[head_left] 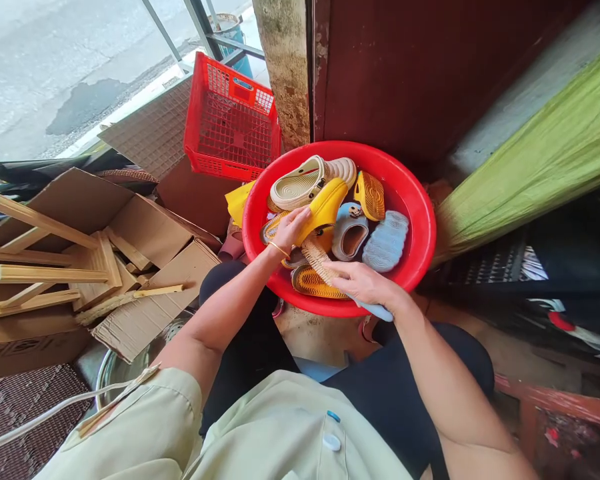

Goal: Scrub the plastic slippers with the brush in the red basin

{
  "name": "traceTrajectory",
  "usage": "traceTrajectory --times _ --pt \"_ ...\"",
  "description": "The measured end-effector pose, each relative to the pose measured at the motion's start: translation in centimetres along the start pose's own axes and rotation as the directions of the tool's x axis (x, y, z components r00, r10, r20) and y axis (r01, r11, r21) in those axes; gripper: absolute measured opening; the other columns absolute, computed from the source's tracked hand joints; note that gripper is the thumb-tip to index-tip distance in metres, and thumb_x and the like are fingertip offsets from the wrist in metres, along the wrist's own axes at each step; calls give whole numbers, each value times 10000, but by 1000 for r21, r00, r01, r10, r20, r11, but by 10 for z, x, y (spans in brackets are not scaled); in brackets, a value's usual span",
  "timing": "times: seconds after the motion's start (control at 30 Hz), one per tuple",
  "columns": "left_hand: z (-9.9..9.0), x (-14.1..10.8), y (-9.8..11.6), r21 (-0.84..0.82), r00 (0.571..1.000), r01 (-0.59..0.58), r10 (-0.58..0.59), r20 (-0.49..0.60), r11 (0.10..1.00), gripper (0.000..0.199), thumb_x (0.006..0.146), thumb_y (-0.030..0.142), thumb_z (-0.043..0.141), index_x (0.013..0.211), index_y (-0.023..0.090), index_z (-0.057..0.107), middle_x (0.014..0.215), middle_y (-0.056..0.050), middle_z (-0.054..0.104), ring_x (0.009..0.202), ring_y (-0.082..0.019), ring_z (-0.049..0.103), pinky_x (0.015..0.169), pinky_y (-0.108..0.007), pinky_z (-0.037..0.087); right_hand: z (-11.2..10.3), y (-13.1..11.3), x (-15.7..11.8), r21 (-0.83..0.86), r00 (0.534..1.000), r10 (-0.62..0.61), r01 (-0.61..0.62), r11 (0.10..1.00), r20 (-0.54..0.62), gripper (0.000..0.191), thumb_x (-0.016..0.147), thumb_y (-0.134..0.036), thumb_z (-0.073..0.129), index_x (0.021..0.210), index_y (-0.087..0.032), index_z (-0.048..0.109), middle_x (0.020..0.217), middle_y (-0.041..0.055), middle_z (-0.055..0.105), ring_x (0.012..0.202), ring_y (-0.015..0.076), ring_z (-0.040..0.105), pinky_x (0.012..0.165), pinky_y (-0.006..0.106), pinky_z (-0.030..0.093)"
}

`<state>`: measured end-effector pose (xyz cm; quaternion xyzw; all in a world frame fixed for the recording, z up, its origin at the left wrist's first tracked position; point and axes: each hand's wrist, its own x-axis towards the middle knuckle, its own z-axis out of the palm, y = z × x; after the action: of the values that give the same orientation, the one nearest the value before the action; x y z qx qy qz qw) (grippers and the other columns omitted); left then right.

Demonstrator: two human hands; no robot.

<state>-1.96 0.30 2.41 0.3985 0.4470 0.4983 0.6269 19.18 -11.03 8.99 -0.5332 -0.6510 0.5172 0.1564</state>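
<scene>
Maroon wall (405, 73) bhnd; ylw shoe (329, 205), long axis up-rt.

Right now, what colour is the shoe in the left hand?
Yellow; the shoe shows best in the head view.

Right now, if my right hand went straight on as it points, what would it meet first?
The blue-handled brush in your right hand would likely meet the yellow rounded clog in your left hand; depth is unclear.
</scene>
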Motion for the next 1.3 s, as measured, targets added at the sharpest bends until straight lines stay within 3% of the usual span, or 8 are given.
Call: traceTrajectory --times 0.1,0.23,0.33,0.43,0.67,0.83,1.1,1.3 --pt "10 3 3 -146 994 89 -96 -43 985 586 864 649 688 1151 141 747 1028 -103 787 1032 -283 723 866 -349 600 3 -4 -1 162 1000 -20 18 987 10 572 928 -268 606 1495 -203 586 786 -10 727 647 137 647 598 230 543" --pt "31 -7 -2 -225 984 178 -179 15 958 656 873 744 614 1088 136 734 969 -123 773 993 -302 725 837 -384 610 10 -2 11 242 986 90 -54 969 -139 615 945 -292 572 1551 -225 499 771 -15 693 477 96 555 431 191 472" --pt "44 -21 -15 -124 992 125 -123 20 984 594 856 713 668 1065 160 726 995 -98 765 1008 -281 711 852 -370 598 15 2 29 281 952 163 -87 956 -260 625 977 -339 515 1585 -224 424 837 9 714 404 92 536 377 203 459" --pt "46 -27 -25 12 999 17 -17 -29 1000 536 832 673 723 1006 166 721 1000 -77 752 1027 -263 687 881 -343 575 14 5 47 274 918 172 -73 959 -357 569 985 -322 481 1542 -209 467 799 5 706 401 104 554 371 199 454" --pt "19 -7 -15 60 995 -85 88 -52 995 482 878 615 671 1073 177 728 1066 -74 732 1033 -240 664 955 -356 533 -6 0 51 283 977 110 -55 958 -182 630 973 -338 544 1583 -219 436 729 -36 675 373 89 520 355 194 448" --pt "5 -5 -13 42 998 -40 43 -53 998 478 852 618 696 1075 199 759 1058 -70 755 1064 -273 679 914 -379 566 -7 -10 35 187 984 145 -123 975 -108 629 997 -294 497 1615 -235 394 751 -29 682 374 90 523 344 199 446" --pt "13 -12 -23 65 999 -8 5 37 998 552 851 654 673 1078 154 735 1027 -69 762 968 -243 687 832 -336 554 -10 -6 3 33 983 176 -175 984 -46 620 1013 -268 460 1627 -263 371 818 -1 705 430 104 565 426 213 483" --pt "26 -14 -36 129 999 -30 27 27 991 534 841 670 677 945 147 711 921 -43 734 872 -195 635 778 -296 522 -8 5 -11 -33 986 162 -164 986 -44 577 1035 -299 411 1607 -226 390 869 19 729 523 121 609 528 224 516"
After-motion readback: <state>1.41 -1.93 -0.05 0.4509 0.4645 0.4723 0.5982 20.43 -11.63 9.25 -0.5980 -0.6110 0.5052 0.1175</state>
